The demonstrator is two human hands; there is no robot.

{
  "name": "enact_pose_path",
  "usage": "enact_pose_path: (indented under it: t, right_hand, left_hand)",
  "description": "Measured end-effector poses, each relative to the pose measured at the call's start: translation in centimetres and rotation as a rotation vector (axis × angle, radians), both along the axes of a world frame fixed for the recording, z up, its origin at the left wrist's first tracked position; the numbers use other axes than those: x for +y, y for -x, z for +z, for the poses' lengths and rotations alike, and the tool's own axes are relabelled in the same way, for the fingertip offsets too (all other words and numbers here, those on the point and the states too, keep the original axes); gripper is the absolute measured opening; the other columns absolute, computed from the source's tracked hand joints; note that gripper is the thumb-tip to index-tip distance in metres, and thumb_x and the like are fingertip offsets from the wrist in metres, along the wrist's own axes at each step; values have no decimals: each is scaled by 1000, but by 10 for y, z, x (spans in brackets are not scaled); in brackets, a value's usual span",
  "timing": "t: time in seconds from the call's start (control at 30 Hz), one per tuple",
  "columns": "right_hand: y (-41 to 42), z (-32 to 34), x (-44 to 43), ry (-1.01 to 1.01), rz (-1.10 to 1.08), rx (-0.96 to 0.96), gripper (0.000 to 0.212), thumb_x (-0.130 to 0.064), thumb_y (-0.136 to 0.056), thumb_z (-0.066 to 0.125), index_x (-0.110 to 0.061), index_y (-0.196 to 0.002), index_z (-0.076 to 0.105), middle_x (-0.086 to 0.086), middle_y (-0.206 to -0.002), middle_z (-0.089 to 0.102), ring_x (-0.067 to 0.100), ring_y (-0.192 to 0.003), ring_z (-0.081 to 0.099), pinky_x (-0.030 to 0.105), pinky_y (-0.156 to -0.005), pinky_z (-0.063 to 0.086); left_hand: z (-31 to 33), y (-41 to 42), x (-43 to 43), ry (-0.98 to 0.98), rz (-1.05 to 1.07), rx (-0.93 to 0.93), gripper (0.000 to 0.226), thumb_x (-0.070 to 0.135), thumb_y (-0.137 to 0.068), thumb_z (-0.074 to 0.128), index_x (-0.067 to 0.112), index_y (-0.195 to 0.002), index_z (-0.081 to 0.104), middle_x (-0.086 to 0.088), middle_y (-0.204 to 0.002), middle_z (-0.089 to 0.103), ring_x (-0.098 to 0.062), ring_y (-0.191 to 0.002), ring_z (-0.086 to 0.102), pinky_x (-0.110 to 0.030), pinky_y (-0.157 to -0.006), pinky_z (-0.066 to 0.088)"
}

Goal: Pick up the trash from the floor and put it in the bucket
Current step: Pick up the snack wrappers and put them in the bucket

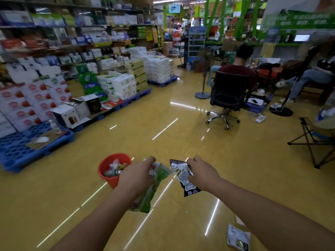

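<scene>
While left hand (135,175) clutches green wrapper (156,190) | right hand (201,173) — pinches crinkled black packet (181,175)

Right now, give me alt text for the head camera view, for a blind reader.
The left hand grips a green wrapper and the right hand a black-and-white packet above a yellow shop floor. A red bucket holding trash stands beside the left hand; a grey wrapper lies on the floor.

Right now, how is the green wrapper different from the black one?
The green wrapper is green; the black wrapper is dark with white and yellow print. The left hand grips the green wrapper, the right hand the black wrapper. The green wrapper hangs nearer the red bucket than the black wrapper. Both are held off the floor.
</scene>
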State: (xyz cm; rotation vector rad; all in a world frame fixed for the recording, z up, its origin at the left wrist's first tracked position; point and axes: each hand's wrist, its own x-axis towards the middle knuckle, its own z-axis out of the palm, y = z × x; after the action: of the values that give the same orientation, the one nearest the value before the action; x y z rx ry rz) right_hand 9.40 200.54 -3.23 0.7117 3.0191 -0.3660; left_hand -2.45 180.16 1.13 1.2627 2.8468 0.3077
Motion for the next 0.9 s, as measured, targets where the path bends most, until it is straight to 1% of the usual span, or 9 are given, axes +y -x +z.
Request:
enact_pose_path:
  t: [0.1, 0.2, 0.33, 0.47, 0.53, 0.6, 0.67, 0.8, 0.9]
  right_hand:
    - [27, 0, 14, 0, 49, 0, 25, -24, -91, 58, -15, -112, 47, -1, -101, 36, 23, -74, 44, 26, -48, 29]
    - [55, 1, 21, -9, 83, -6, 23, -24, -91, 57, -16, -110, 47, -1, -101, 35, 25, -75, 45, 27, -48, 27]
    - [96, -2, 20, -2, 128, -20, 24, -24, -90, 58, -16, -110, 48, 1, -105, 40, 25, -76, 48, 30, -53, 34]
    - [140, -5, 12, 4, 174, -34, 24, -24, -91, 59, -15, -110, 48, 4, -110, 44, 25, -78, 48, 32, -60, 40]
    - [163, -8, 8, -1, 191, -41, 24, -24, -91, 58, -16, -111, 48, 4, -110, 43, 25, -78, 48, 32, -57, 38]
    - [188, -12, 3, -2, 204, -47, 24, -23, -91, 58, -16, -112, 48, 4, -110, 43, 25, -78, 48, 29, -50, 32]
    - [216, -16, -3, -4, 212, -51, 25, -23, -91, 58, -16, -112, 48, 4, -110, 43, 25, -77, 48, 27, -49, 31]
    - [275, -19, -20, -5, 208, -66, 26, -25, -91, 59, -16, -114, 49, 5, -112, 44, 25, -76, 49, 32, -60, 42]
    - [319, -19, -33, 3, 200, -69, 26, -24, -91, 59, -16, -114, 49, 5, -112, 44, 24, -76, 48, 33, -62, 42]
  left_hand:
    - [2, 16, 3, -31, 62, -16, 53, 37, -79, 64, 38, -127, 42, 4, -110, 65, -23, -101, 60, -36, -71, 54]
    - [3, 33, 3, -48, 100, -16, 51, 36, -78, 65, 37, -124, 45, 3, -107, 65, -22, -96, 62, -38, -74, 54]
    - [1, 62, -1, -50, 165, -51, 48, 37, -78, 65, 38, -121, 44, 5, -103, 66, -21, -93, 62, -40, -71, 55]
    - [-3, 97, -9, -24, 194, -34, 50, 36, -80, 65, 35, -126, 43, 5, -106, 65, -22, -100, 59, -36, -70, 53]
    - [-7, 118, -13, -24, 213, -40, 52, 35, -81, 65, 35, -128, 43, 5, -108, 65, -21, -100, 59, -35, -69, 53]
    - [-13, 142, -18, -29, 224, -46, 53, 36, -80, 65, 37, -129, 43, 4, -112, 63, -20, -99, 61, -34, -67, 52]
    - [-19, 166, -23, -35, 227, -56, 55, 38, -80, 66, 38, -130, 42, 3, -115, 61, -20, -100, 60, -31, -64, 47]
    - [-24, 223, -39, -22, 221, -57, 54, 38, -81, 66, 37, -130, 43, 4, -113, 63, -20, -100, 60, -30, -64, 43]
    - [-20, 266, -55, -20, 229, -75, 53, 38, -81, 66, 38, -128, 43, 4, -108, 64, -21, -98, 61, -29, -62, 39]
